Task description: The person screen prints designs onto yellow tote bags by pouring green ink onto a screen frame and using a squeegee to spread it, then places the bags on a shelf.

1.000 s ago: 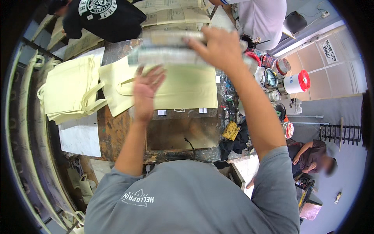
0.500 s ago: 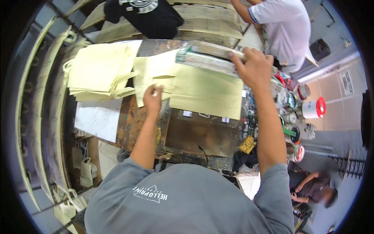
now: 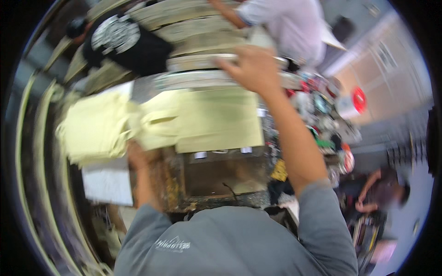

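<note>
Pale-yellow bag (image 3: 216, 117) lay under a raised frame (image 3: 202, 78) gripped by the right hand (image 3: 251, 69); the left hand (image 3: 138, 154) pinched the fabric's edge, which risked creasing.

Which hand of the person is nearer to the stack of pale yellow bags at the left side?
Left. The left hand is at the right edge of the stack of pale yellow bags, seemingly touching it. The right hand is up at the grey frame, far from the stack.
</note>
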Action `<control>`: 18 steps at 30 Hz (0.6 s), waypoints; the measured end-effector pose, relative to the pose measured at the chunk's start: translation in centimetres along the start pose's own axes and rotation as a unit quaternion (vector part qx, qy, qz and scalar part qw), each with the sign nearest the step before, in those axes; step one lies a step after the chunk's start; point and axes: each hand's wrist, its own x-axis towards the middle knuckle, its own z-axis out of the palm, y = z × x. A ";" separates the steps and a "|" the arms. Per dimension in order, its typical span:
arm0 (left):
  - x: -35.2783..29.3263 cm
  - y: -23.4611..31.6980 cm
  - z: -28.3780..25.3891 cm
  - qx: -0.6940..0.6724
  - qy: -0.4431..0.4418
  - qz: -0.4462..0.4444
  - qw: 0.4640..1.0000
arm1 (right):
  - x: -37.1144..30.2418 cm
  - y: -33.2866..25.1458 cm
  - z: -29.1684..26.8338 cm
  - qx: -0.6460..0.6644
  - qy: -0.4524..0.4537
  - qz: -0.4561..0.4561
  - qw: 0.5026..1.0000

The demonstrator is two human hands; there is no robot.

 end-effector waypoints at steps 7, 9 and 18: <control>12.6 -20.2 -8.8 -0.202 0.020 -0.115 0.972 | -1.1 1.6 -1.6 -0.058 -0.058 0.046 0.996; 15.8 -27.0 -10.3 -0.302 0.008 -0.151 0.941 | -1.5 1.8 -1.8 -0.050 -0.078 0.056 0.994; 17.3 -12.8 -3.2 -0.326 -0.066 -0.058 0.941 | -0.4 1.8 -1.2 -0.100 -0.110 0.053 0.988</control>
